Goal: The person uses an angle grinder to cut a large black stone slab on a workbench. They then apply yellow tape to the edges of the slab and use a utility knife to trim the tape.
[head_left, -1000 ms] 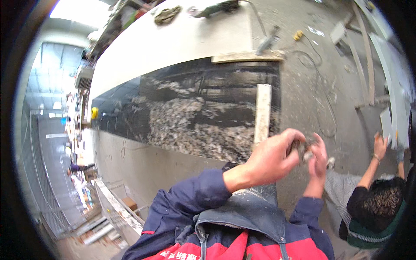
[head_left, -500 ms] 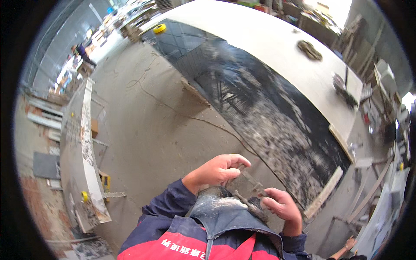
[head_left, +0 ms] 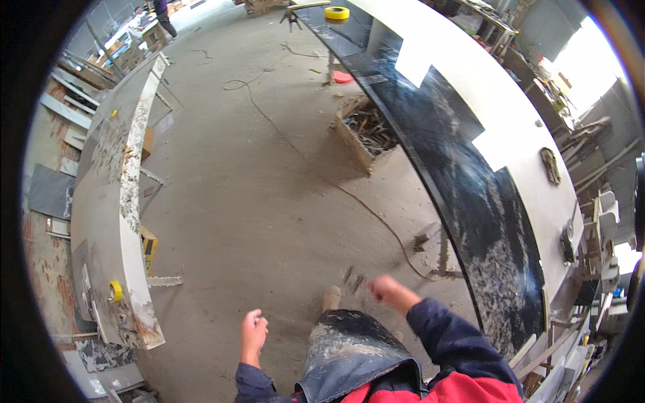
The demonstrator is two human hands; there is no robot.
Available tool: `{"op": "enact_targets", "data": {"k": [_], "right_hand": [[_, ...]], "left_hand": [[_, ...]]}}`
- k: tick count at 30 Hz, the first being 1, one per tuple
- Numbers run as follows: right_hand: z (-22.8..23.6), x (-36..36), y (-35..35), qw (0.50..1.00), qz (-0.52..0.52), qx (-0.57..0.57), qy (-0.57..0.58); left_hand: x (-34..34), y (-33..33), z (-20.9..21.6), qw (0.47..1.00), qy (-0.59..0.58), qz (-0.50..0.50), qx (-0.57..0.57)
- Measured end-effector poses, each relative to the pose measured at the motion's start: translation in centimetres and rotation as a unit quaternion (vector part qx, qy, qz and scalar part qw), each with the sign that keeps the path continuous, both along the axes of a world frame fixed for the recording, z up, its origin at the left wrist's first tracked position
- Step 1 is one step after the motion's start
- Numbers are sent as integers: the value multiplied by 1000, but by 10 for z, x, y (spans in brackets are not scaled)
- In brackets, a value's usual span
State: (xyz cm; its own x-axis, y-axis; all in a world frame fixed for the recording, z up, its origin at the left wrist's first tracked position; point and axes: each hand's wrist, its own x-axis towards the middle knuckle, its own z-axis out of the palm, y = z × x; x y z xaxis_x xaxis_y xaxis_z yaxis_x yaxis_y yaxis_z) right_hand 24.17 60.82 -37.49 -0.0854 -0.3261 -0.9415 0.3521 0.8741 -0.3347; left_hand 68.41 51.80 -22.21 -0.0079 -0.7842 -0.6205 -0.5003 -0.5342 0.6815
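Observation:
My left hand [head_left: 253,330] is raised over the floor with its fingers loosely curled, and nothing shows in it. In my closed right hand [head_left: 394,293] is a dark metal clamp [head_left: 353,278], smeared by motion, jutting out left of the fingers. That hand is between my apron [head_left: 349,349] and the near end of the long black, glossy slab [head_left: 463,181]. The slab lies along a white tabletop to my right, its near part smeared with pale residue. A roll of yellow tape [head_left: 336,13] sits at its far end, near another clamp [head_left: 291,19].
Under the slab stands a box of scraps [head_left: 359,138]. A cable [head_left: 349,195] snakes across the floor [head_left: 222,221]. Along the left runs a stained pale bench [head_left: 132,181] with a yellow tape roll [head_left: 115,291]. Gloves [head_left: 550,165] lie on the white tabletop. A person [head_left: 163,17] stands far off.
My hands have parted; the left has let go of the clamp and moved left, while the right keeps it. My view has turned, bringing the scrap box into sight.

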Motion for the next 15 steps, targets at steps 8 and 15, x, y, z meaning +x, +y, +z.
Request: {"op": "enact_targets", "data": {"k": [8,15], "right_hand": [[141,-89,-187,948,-153,-250,127],[177,-11,21,975,-59,-200,76]], "left_hand": [[0,-4,-14,997,18,9,74],[-133,-87,-8,973,55,-225,12]]}}
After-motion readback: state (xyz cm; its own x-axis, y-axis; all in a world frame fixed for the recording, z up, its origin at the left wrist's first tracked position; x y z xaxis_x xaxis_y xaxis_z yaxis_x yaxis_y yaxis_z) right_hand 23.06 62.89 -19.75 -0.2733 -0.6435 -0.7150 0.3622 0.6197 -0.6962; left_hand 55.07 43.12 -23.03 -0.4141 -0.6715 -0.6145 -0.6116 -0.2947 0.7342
